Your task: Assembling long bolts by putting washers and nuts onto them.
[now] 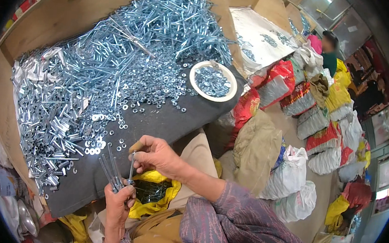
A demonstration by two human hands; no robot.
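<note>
My left hand (119,201) is closed round a small bunch of long thin steel bolts (110,167), their shanks fanning upward. Just above it, my right hand (159,156) pinches the top of a single upright bolt (131,167), whose lower end meets my left thumb and fingers. What looks like a washer or nut sits at that lower end. One right fingertip wears a tan cover (136,146). Beyond my hands lie loose washers (93,151), nuts (151,84), short metal sleeves (50,128) and a high heap of long bolts (179,20).
A white round tub (235,86) of small nuts stands at the dark worktop's (157,125) right edge. Wooden boards (71,9) wall the worktop. Below my hands, a yellow bag (138,208) holds metal parts. Filled sacks (256,144) crowd the right, where another person (330,57) sits.
</note>
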